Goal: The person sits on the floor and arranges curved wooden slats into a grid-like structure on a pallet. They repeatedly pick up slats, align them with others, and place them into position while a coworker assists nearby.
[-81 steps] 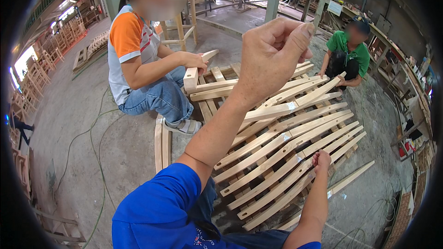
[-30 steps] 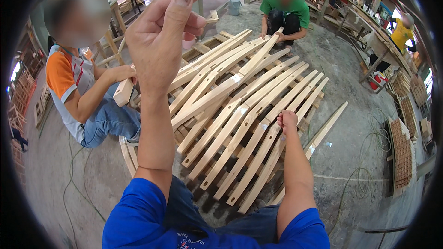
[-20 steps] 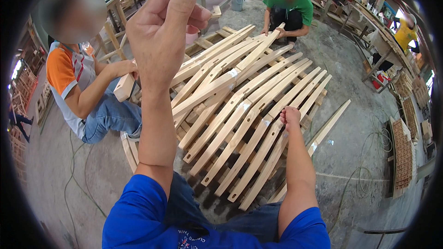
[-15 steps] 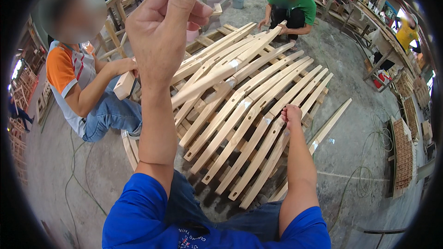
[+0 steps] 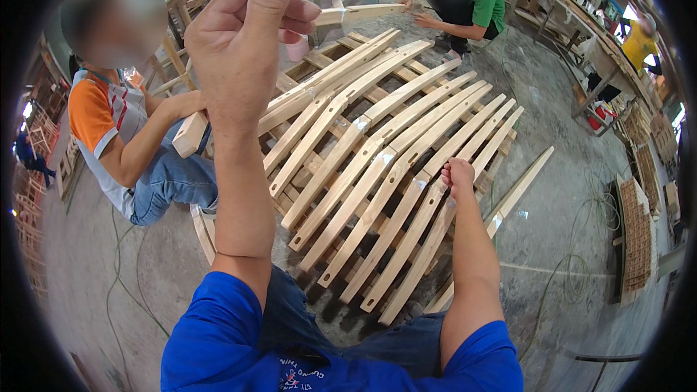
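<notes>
My left hand [image 5: 236,51] is raised high, close to the view, its thumb pressed toward curled fingers. Anything pinched there is too small or hidden to make out. My right hand [image 5: 458,176] is closed in a fist just above the right part of a row of bent wooden chair legs [image 5: 385,163]. What it holds, if anything, is hidden. The pale legs lie side by side, with oval slots cut near their ends and small shiny patches at their bends. Under them runs a slatted wooden pallet [image 5: 305,167].
At left a crouching person in an orange-and-grey shirt [image 5: 98,120] holds a wooden piece [image 5: 190,133]. Across the pallet a person in green [image 5: 488,3] handles another leg [image 5: 363,13]. One leg [image 5: 519,192] lies on the floor at right, near loose cables [image 5: 573,276].
The leg that lay slanted over the row has been lifted away to the far side by the person in green, who has shifted back. My hands stay nearly in place.
</notes>
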A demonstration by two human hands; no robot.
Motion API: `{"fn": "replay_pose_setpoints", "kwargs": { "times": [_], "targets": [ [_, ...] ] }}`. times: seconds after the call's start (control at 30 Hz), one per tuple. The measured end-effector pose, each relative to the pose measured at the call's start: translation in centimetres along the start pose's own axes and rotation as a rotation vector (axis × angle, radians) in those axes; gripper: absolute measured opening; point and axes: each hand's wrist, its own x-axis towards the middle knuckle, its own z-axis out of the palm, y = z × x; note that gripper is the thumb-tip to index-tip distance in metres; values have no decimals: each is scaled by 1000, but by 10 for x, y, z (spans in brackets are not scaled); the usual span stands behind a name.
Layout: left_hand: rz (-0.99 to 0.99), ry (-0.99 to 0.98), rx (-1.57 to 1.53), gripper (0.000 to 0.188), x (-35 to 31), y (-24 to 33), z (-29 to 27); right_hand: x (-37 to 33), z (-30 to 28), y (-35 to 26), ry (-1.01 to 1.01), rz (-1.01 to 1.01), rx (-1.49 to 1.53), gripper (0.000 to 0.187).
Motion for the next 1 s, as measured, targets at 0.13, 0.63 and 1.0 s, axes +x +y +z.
{"fn": "replay_pose_setpoints", "kwargs": {
  "times": [0.13,0.63,1.0],
  "targets": [
    [4,5,10,42,1,-1,-3,2,1,2,0,-1,-5,8],
    [-28,10,15,44,-2,4,1,1,6,4,4,-22,53,5],
    [-39,6,46,40,-3,4,4,0,2,1,13,-13,12,6]
  ]
}}
